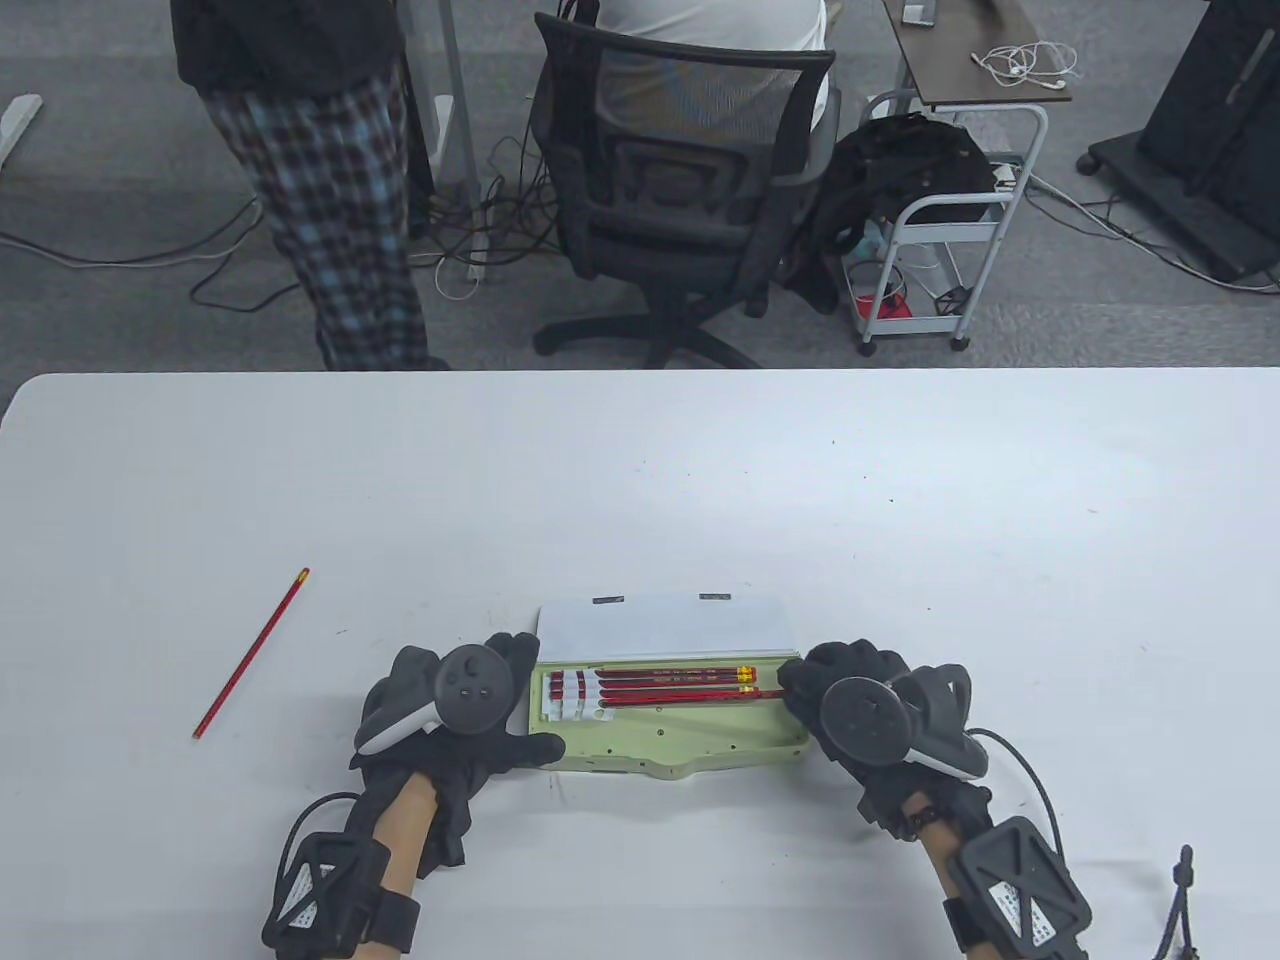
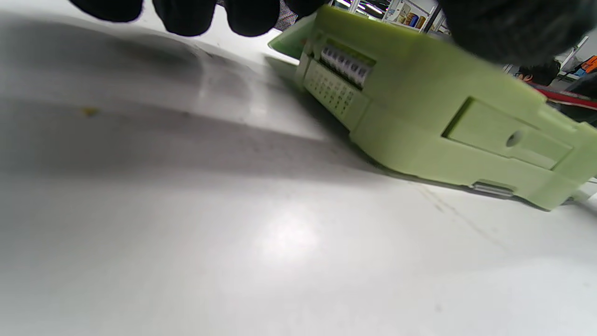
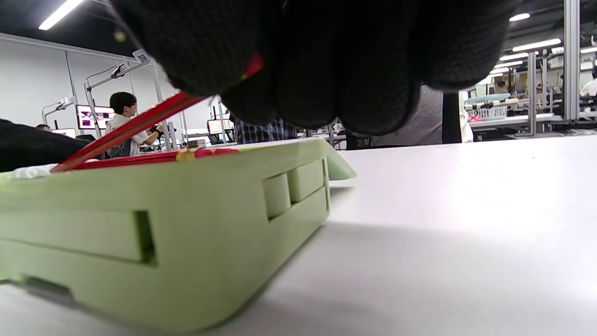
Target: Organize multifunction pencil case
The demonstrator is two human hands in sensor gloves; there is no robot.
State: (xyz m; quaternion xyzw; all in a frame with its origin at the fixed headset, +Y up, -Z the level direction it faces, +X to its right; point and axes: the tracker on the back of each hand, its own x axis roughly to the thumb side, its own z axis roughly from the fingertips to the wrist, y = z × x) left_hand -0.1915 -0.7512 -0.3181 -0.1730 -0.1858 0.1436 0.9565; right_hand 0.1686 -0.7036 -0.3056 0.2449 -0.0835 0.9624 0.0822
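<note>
The green pencil case (image 1: 690, 745) lies open near the front of the table, its white-lined lid (image 1: 665, 625) folded back. Three red pencils (image 1: 665, 678) lie in its rear slots. My right hand (image 1: 800, 685) pinches the right end of another red pencil (image 1: 690, 694), which slants down into the case (image 3: 163, 233); the pencil also shows in the right wrist view (image 3: 140, 122). My left hand (image 1: 520, 700) is spread at the case's left end (image 2: 419, 102), thumb (image 1: 540, 748) against the front-left corner, fingertips (image 2: 186, 16) above the table. A loose red pencil (image 1: 252, 653) lies far left.
The white table (image 1: 900, 520) stretches wide behind and to both sides of the case. An office chair (image 1: 680, 190), a standing person (image 1: 340, 200) and a small cart (image 1: 950, 230) are beyond the far edge. A black cable (image 1: 1180, 900) lies at the front right.
</note>
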